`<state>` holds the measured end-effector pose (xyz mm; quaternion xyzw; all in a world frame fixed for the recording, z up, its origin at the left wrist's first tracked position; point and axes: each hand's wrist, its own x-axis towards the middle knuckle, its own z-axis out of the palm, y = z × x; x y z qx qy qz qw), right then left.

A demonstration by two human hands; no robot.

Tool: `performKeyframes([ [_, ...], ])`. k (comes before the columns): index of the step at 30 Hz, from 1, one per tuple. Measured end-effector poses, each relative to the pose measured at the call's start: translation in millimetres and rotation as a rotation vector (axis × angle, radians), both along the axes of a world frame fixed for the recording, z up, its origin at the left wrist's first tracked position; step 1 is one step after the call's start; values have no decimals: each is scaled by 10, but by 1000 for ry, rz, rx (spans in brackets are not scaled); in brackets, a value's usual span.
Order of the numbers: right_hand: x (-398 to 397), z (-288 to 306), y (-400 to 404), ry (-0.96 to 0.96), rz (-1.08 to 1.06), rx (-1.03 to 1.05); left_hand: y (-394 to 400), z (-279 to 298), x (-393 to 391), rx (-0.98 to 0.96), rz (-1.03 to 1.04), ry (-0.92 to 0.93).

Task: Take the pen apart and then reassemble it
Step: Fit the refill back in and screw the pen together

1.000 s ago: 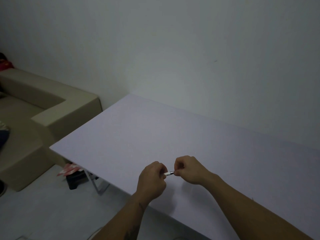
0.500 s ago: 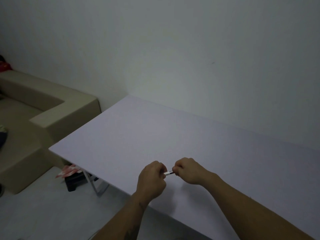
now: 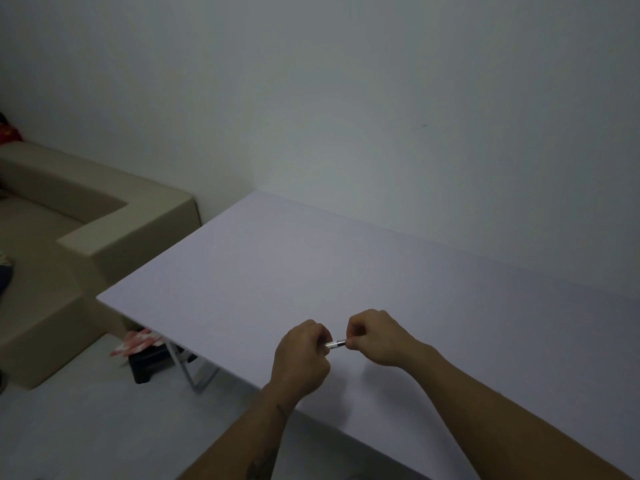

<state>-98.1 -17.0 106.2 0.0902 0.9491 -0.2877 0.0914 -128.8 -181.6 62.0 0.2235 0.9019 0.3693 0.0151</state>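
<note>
A short silvery stretch of the pen (image 3: 336, 344) shows between my two fists, just above the near part of the white table (image 3: 311, 258). My left hand (image 3: 301, 355) is closed around one end of the pen, knuckles up. My right hand (image 3: 375, 336) pinches the other end with fingertips curled in. Both ends of the pen are hidden inside the hands, and I cannot tell whether its parts are joined or separated.
The white table runs against a plain wall (image 3: 381, 116). A beige sofa (image 3: 86, 230) stands to the left. Under the table's left corner are a metal table leg (image 3: 187, 368), a black box (image 3: 152, 363) and a red-and-white packet (image 3: 138, 342) on the floor.
Both hands stay closed on the pen in nearly the same spot. The visible piece of pen between them is slightly longer now, as the right hand has shifted a little to the right.
</note>
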Motion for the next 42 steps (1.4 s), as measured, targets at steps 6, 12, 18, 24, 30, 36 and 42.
performKeyframes([
  [6, 59, -33, -12, -16, 17, 0, -6, -43, 43, -2, 15, -6],
  [12, 69, -34, -27, 9, -9, 24, 12, -23, 59, -22, 1, 20],
  [18, 138, -21, 15, -11, 0, -33, 18, -20, 56, -24, -6, 33],
  [24, 155, -29, 36, 24, -19, -21, 49, -8, 24, -32, -42, 50],
  [30, 185, -18, 88, 74, -44, -48, 107, -16, 22, -18, -41, 31],
  [36, 161, -34, 123, 41, -39, -28, 136, -15, 30, -17, -55, 30],
  [42, 213, -60, 123, 80, -55, -74, 129, -40, 45, -7, -52, 29],
])
